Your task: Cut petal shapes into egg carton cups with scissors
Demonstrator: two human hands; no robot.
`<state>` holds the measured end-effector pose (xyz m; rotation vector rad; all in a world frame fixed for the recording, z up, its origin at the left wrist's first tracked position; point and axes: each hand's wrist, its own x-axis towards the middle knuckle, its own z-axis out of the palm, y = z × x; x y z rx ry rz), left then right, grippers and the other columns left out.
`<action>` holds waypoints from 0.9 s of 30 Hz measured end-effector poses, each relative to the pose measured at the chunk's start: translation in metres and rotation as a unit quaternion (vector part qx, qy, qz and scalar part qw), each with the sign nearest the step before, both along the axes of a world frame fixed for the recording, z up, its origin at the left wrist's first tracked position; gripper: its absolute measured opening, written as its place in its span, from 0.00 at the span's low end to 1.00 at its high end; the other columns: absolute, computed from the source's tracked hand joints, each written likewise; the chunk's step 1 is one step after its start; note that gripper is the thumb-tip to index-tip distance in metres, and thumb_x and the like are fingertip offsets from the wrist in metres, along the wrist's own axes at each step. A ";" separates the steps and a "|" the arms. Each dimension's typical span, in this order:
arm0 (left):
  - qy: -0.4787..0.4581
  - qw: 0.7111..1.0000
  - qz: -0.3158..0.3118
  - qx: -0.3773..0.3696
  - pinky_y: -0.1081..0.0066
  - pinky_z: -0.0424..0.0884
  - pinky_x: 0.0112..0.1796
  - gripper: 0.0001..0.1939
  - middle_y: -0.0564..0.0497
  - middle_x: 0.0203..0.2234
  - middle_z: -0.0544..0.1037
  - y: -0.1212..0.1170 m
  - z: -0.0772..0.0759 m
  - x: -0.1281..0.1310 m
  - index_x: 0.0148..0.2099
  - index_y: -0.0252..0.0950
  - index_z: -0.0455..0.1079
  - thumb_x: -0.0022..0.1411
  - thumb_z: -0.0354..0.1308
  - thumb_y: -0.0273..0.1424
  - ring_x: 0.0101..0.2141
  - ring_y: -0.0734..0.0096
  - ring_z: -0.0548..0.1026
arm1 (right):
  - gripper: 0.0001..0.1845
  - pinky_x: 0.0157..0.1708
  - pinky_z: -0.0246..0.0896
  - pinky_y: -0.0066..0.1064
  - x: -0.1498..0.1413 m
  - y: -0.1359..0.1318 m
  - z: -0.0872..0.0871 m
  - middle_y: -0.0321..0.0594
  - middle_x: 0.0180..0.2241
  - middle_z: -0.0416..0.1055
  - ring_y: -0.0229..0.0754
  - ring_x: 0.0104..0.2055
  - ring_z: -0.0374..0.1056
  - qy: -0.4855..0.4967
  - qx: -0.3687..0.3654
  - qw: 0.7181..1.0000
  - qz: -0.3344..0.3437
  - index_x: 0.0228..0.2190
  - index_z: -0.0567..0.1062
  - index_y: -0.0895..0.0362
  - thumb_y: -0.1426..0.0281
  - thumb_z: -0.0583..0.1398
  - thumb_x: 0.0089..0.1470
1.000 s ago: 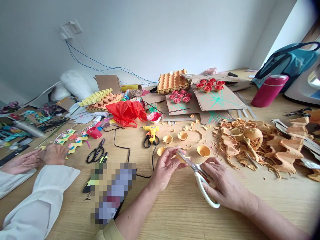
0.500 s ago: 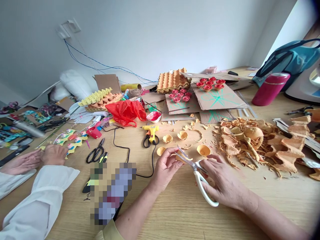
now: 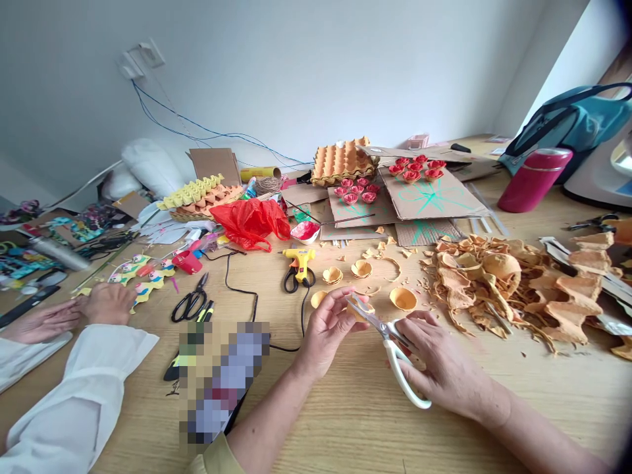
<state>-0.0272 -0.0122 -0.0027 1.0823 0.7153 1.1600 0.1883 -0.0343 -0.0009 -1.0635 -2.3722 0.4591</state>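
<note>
Between its thumb and fingers, my left hand (image 3: 326, 326) pinches a small orange egg-carton cup (image 3: 364, 307). White-handled scissors (image 3: 401, 376) are gripped in my right hand (image 3: 439, 359), with their blades at the cup's rim. Close by on the table lie another single cup (image 3: 403, 299), a cup partly behind my left fingers (image 3: 318, 298), and two layered petal-edged cups (image 3: 361, 268). Part of the held cup is hidden by the blades and my fingers.
A heap of carton scraps (image 3: 486, 276) lies on the right. A yellow glue gun (image 3: 299, 260) stands ahead, black scissors (image 3: 190, 303) at left. Red paper flowers (image 3: 412, 172) rest on cardboard (image 3: 434, 201). A co-worker's hands (image 3: 108, 304) are far left, near painted carton pieces (image 3: 148, 283).
The thin curled strip at the held cup's edge no longer shows, and the cup's rim is turned more into view. Both hands stay nearly in place; the view has shifted slightly.
</note>
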 end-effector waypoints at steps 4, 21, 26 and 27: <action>0.049 0.998 0.026 0.023 0.65 0.76 0.45 0.17 0.43 0.51 0.76 0.000 -0.001 0.001 0.51 0.37 0.68 0.60 0.64 0.32 0.46 0.61 0.77 | 0.09 0.43 0.57 0.46 0.000 0.001 0.002 0.37 0.29 0.68 0.44 0.33 0.64 -0.009 0.004 1.000 -0.012 0.30 0.60 0.54 0.65 0.56 0.59; 0.057 0.992 0.045 0.107 0.61 0.70 0.53 0.16 0.44 0.51 0.77 0.005 -0.006 -0.003 0.49 0.39 0.68 0.59 0.64 0.29 0.51 0.61 0.76 | 0.13 0.37 0.61 0.40 0.001 -0.002 0.004 0.37 0.25 0.68 0.44 0.31 0.65 0.003 0.012 1.000 -0.006 0.27 0.61 0.53 0.64 0.54 0.62; 0.022 0.999 0.032 0.034 0.61 0.75 0.46 0.19 0.44 0.53 0.74 0.002 0.000 -0.002 0.52 0.40 0.67 0.60 0.64 0.34 0.48 0.59 0.77 | 0.12 0.35 0.61 0.39 0.000 -0.003 0.002 0.38 0.26 0.68 0.44 0.31 0.64 0.007 0.011 1.000 -0.006 0.27 0.61 0.53 0.64 0.53 0.63; 0.010 1.000 0.023 0.010 0.61 0.76 0.45 0.19 0.43 0.53 0.74 0.002 0.001 -0.002 0.53 0.40 0.67 0.60 0.63 0.36 0.48 0.58 0.77 | 0.12 0.35 0.61 0.39 0.000 -0.003 0.002 0.38 0.26 0.68 0.44 0.31 0.64 0.005 0.008 1.000 -0.004 0.27 0.60 0.53 0.64 0.53 0.63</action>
